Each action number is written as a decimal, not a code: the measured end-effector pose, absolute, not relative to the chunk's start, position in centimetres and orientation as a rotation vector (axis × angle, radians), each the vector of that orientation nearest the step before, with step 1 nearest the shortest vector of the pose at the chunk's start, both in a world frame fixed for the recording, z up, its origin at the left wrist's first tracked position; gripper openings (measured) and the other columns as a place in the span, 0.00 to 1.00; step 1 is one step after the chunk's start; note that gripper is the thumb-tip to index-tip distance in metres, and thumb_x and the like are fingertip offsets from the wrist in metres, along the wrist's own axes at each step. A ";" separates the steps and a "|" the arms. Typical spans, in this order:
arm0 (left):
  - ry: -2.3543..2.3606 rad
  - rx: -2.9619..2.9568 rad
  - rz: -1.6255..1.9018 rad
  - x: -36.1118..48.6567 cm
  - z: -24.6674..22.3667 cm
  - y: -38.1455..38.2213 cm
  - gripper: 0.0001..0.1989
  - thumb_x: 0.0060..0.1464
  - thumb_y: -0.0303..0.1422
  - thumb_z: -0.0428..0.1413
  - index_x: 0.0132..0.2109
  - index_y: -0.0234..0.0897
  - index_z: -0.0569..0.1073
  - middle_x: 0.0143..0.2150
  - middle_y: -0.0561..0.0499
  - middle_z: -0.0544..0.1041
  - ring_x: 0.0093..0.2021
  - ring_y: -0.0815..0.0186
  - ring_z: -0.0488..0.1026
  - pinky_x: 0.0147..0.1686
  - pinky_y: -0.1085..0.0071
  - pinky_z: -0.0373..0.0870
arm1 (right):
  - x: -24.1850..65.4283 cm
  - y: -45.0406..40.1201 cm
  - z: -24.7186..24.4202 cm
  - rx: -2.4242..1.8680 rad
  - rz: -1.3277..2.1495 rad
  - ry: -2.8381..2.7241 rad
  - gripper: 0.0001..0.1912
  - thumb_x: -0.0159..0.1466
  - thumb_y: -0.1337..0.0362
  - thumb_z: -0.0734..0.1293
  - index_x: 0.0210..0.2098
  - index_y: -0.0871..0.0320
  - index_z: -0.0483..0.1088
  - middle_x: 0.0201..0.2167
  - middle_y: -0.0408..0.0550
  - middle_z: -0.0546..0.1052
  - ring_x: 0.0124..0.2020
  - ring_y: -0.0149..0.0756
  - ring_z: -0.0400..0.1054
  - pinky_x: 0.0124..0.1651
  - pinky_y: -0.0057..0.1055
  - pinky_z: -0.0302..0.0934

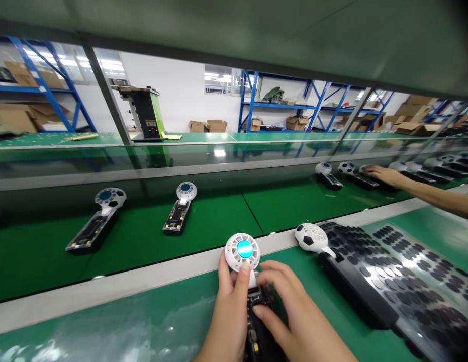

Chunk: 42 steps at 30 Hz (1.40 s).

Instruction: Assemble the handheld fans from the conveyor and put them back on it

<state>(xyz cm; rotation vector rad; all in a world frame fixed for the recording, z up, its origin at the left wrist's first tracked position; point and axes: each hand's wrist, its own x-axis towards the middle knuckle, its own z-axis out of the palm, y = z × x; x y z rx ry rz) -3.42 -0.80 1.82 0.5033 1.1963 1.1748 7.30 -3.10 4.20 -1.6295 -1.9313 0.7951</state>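
Observation:
A handheld fan with a round white slotted head, a shiny blue disc at its centre and a dark handle is held between my two hands. My left hand grips the neck, its thumb just below the disc and its fingers behind the head. Curled around the upper handle from the other side is my right hand, thumb and fingertips on the dark casing. The lower handle shows a small yellow part. Right of my hands lies another fan with a football-patterned head and a long black handle.
Sheets of round black stickers lie at the right. On the green conveyor belt rest two fans with see-through handles, one farther left, and several more at far right. A co-worker's hand touches one there. A shelf hangs overhead.

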 end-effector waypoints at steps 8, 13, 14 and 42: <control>1.195 0.441 1.239 -3.2 0.1 -0.8 0.33 0.43 0.47 0.55 0.56 0.44 0.59 0.48 0.46 0.73 0.44 0.57 0.72 0.43 0.67 0.65 | 7.2 -3.7 2.7 -1.638 1.095 -1.748 0.25 0.52 0.66 0.59 0.50 0.56 0.54 0.44 0.52 0.70 0.46 0.39 0.65 0.49 0.34 0.58; 0.829 0.271 1.384 -2.0 -0.7 -0.2 0.44 0.39 0.55 0.52 0.60 0.41 0.49 0.54 0.40 0.66 0.47 0.52 0.69 0.39 0.65 0.68 | 7.2 -0.9 3.5 -1.362 1.291 -1.611 0.18 0.55 0.65 0.57 0.45 0.55 0.51 0.34 0.45 0.71 0.34 0.33 0.71 0.37 0.28 0.65; 0.830 0.265 1.372 -1.9 -0.7 -0.1 0.44 0.40 0.56 0.50 0.60 0.43 0.47 0.56 0.40 0.63 0.50 0.51 0.66 0.37 0.65 0.68 | 7.4 0.9 4.1 -1.402 1.202 -1.636 0.16 0.57 0.65 0.56 0.45 0.55 0.51 0.34 0.45 0.71 0.34 0.33 0.71 0.36 0.29 0.65; 0.586 0.124 1.268 -3.6 1.7 -0.9 0.23 0.51 0.47 0.47 0.51 0.42 0.59 0.42 0.45 0.74 0.41 0.61 0.73 0.36 0.69 0.68 | 8.0 -3.1 3.4 -1.289 0.580 -2.120 0.07 0.55 0.72 0.60 0.28 0.53 0.66 0.58 0.43 0.60 0.60 0.40 0.47 0.56 0.37 0.49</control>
